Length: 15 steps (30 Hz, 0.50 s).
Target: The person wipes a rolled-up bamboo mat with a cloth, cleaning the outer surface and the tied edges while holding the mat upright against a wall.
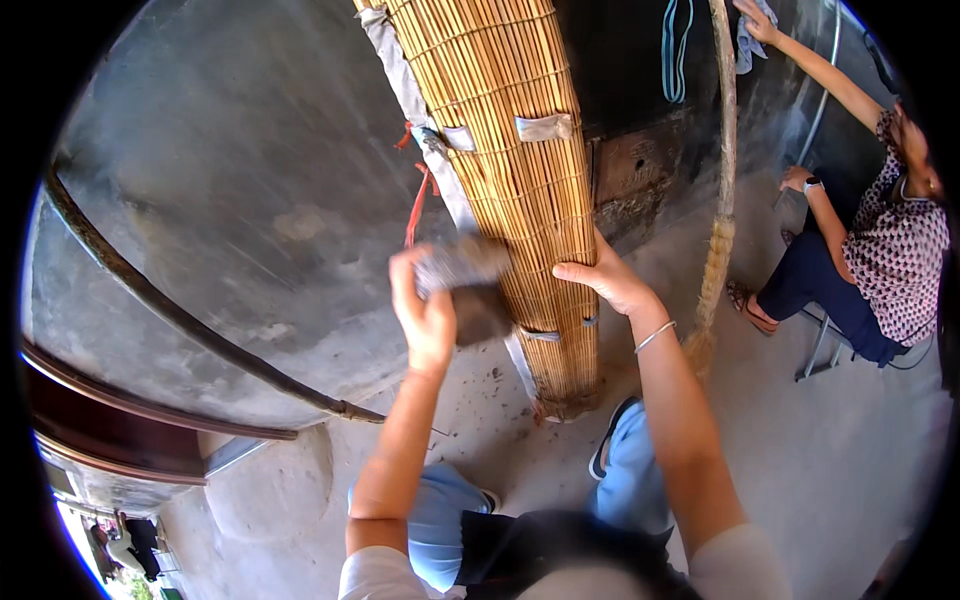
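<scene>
A tall roll of straw-coloured reed matting (525, 190) stands on end against the dark wall, bound with cross threads and edged with pale cloth on its left side. My left hand (425, 310) is closed on a grey cloth (460, 265), blurred by motion, at the roll's left edge. My right hand (610, 280) grips the roll's right side, thumb on the front and the other fingers hidden. Small pale cloth tabs (543, 127) show on the reeds. A red tie (417, 205) hangs at the left edge.
A long wooden pole (722, 150) with a bristly lower end leans right of the roll. Another dark pole (190, 325) leans at left. A seated person in a patterned top (905, 250) holds a cloth (752, 40) to the wall at right. Blue cord (676, 60) hangs behind.
</scene>
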Each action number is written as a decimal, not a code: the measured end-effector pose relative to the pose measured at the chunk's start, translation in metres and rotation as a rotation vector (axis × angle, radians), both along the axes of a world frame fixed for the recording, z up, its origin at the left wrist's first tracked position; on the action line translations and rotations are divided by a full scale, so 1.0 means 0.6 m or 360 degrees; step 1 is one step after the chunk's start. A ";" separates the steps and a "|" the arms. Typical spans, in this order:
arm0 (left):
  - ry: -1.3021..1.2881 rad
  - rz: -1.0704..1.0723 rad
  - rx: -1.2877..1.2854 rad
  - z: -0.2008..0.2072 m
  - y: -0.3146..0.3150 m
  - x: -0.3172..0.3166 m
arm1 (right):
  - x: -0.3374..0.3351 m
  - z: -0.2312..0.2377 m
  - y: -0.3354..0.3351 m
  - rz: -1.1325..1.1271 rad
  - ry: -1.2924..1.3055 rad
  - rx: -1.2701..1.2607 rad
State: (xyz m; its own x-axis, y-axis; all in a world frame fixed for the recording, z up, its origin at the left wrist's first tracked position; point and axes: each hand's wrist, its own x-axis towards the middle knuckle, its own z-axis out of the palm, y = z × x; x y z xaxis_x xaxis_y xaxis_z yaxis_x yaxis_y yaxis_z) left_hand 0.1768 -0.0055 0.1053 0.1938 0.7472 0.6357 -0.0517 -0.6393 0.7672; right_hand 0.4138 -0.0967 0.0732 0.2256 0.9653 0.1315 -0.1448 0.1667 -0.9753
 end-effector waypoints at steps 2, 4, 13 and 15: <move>-0.0120 0.0104 0.0155 0.092 -0.005 0.025 | -0.002 0.000 0.003 0.0027 0.0042 -0.0026; -0.0046 0.0288 0.0753 0.160 0.005 0.062 | -0.001 0.004 0.004 0.0024 0.0074 -0.0038; 0.0599 0.0417 0.1289 0.002 -0.045 0.128 | 0.018 -0.029 0.008 0.0121 0.0240 0.0014; 0.0677 0.0379 0.1274 -0.051 -0.048 0.117 | 0.012 -0.012 0.007 0.0159 0.0144 0.0015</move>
State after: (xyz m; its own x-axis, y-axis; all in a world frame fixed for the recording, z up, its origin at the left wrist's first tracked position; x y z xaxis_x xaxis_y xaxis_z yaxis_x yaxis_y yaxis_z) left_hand 0.2468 -0.0343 0.0747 0.4265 0.1676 0.8888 0.3324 -0.9430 0.0183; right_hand 0.4210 -0.0926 0.0658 0.1399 0.9824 0.1241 -0.2485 0.1561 -0.9560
